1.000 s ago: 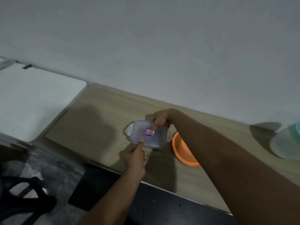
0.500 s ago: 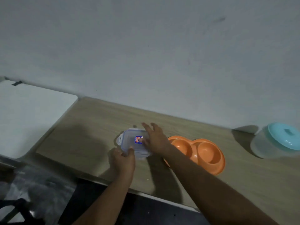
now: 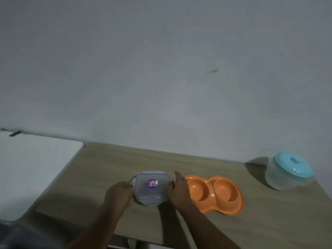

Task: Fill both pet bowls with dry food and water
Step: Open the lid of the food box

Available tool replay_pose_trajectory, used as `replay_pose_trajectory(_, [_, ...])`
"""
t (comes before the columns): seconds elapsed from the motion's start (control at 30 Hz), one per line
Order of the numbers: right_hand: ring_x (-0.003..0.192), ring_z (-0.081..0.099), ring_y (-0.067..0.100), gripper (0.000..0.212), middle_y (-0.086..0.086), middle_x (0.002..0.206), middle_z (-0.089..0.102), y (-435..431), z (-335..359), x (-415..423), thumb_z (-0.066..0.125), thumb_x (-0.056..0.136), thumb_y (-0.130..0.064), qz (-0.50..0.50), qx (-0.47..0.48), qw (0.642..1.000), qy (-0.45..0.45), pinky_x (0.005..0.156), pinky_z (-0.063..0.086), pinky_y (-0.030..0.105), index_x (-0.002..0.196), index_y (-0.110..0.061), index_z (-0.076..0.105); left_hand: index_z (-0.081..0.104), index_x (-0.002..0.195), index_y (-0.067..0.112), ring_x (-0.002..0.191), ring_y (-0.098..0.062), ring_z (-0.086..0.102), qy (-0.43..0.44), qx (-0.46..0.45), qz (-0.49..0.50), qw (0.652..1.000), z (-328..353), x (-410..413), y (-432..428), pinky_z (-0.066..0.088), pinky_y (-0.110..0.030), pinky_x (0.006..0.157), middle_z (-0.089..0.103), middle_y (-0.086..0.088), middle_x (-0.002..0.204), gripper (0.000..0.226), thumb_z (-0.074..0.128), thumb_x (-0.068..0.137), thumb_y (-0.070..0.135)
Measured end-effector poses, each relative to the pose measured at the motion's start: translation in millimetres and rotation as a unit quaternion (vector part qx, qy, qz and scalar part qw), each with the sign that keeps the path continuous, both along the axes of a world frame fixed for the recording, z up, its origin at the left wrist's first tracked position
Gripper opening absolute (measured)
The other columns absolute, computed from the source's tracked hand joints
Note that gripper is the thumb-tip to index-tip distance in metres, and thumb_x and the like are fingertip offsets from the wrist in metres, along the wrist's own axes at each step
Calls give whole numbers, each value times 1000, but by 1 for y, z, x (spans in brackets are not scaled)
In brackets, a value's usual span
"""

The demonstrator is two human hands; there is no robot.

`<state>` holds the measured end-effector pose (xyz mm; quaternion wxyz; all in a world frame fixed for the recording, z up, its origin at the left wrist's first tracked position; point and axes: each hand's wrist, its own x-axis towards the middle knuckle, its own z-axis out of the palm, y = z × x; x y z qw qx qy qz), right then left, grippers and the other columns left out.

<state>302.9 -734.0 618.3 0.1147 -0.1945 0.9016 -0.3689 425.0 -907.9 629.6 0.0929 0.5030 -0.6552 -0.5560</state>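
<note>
- Since half a second ago the hands have shifted: the right hand [image 3: 179, 190], which was lying flat on top of the lid, is now down at the right end of the small clear rectangular plastic snap-lid container [image 3: 151, 188], and the left hand [image 3: 119, 194] has slid round to its left end. The view has also swung, so the whole bowl shows now.
- Both hands are curled round the container's ends, fingers wrapped on the side latches as far as I can tell. The left fingertips sit right at the left flap, which looks to be sticking out.
- The container is on the light wooden tabletop [image 3: 269, 212], near the front edge, just left of the orange plastic double pet bowl [image 3: 214, 194]. Lid is on, with a blue and red sticker in the middle. I can't tell what's inside; it's too dim and blurry.
- Both wells of the bowl look empty, so I'd guess filling hasn't started.
- What could go wrong: if the clips pop suddenly, the box could jerk and scatter kibble, or slide off the nearby front edge. The right hand could also nudge the bowl, since they're nearly touching.
- The clear round tub with the turquoise lid [image 3: 289, 172] sits well apart on the right, out of the way.
</note>
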Motion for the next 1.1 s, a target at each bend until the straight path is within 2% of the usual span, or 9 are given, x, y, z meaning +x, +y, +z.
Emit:
replay_pose_trajectory(0.1, [96, 63, 21, 41, 7, 105, 66, 1, 9, -1, 50, 94, -15, -61, -45, 994, -80, 79, 45, 23, 135, -12, 47, 79, 83, 20, 80, -33, 75, 26, 74, -13, 997, 2, 5, -9, 63, -48, 73, 76, -11, 77, 17, 75, 77, 35])
replay_pose_trajectory(0.23, [73, 58, 2, 38, -11, 78, 61, 2, 12, 5, 54, 85, 3, -115, -139, 983, -43, 66, 39, 8, 120, -10, 58, 79, 77, 20, 71, -30, 75, 54, 58, 0, 997, 11, 2, -14, 63, -49, 75, 75, -7, 67, 7, 76, 82, 23])
replay_pose_trajectory(0.37, [84, 64, 11, 33, -9, 89, 67, -7, 16, -3, 56, 83, 4, -137, -176, 974, 28, 76, 49, 29, 107, -17, 64, 79, 71, 27, 65, -25, 73, 103, 40, -21, 994, 31, -3, -25, 63, -46, 73, 75, -5, 65, 16, 74, 86, 24])
replay_pose_trajectory(0.47, [82, 66, 16, 23, -2, 88, 70, -26, 34, -24, 59, 83, 1, -139, -182, 971, 65, 77, 48, 25, 99, -12, 69, 74, 94, 10, 69, -23, 71, 130, 65, 9, 989, 45, -25, -47, 62, -39, 63, 73, -13, 80, 8, 70, 92, 18])
replay_pose_trajectory(0.6, [93, 70, 21, 20, 9, 98, 76, -61, 46, -63, 61, 85, -6, -114, -111, 986, 45, 88, 50, 25, 99, -7, 76, 65, 90, 8, 70, -27, 62, 133, 63, 28, 989, 53, -70, -78, 59, -35, 57, 63, -19, 81, 5, 65, 95, 11])
replay_pose_trajectory(0.73, [110, 65, 28, 24, 16, 109, 73, -87, 39, -86, 58, 85, -4, -74, -41, 996, 17, 97, 45, 28, 102, -2, 75, 64, 107, 4, 63, -23, 63, 105, 73, 28, 991, 29, -101, -100, 59, -30, 46, 64, -17, 81, 14, 65, 94, 9])
replay_pose_trajectory(0.93, [109, 65, 20, 26, 18, 103, 72, -89, 3, -93, 61, 81, -15, -78, -12, 995, -61, 92, 45, 25, 101, -4, 75, 66, 99, 1, 63, -26, 69, 52, 104, 1, 993, -23, -106, -106, 62, -34, 52, 68, -20, 82, 10, 62, 91, -3])
replay_pose_trajectory(1.03, [84, 57, 7, 20, 18, 64, 54, -85, -9, -88, 55, 73, -23, -82, 2, 995, -60, 69, 44, 26, 58, -12, 63, 68, 83, 6, 62, -24, 69, 38, 90, -19, 995, -40, -102, -99, 63, -39, 58, 69, -16, 72, 15, 60, 88, -6])
replay_pose_trajectory(1.1, [90, 67, 20, 17, 25, 79, 69, -84, -12, -86, 59, 80, -12, -84, -9, 995, -57, 77, 51, 35, 71, -5, 73, 71, 79, 7, 63, -26, 72, 27, 64, -33, 997, -51, -103, -97, 63, -49, 69, 72, -12, 69, 12, 63, 87, 2])
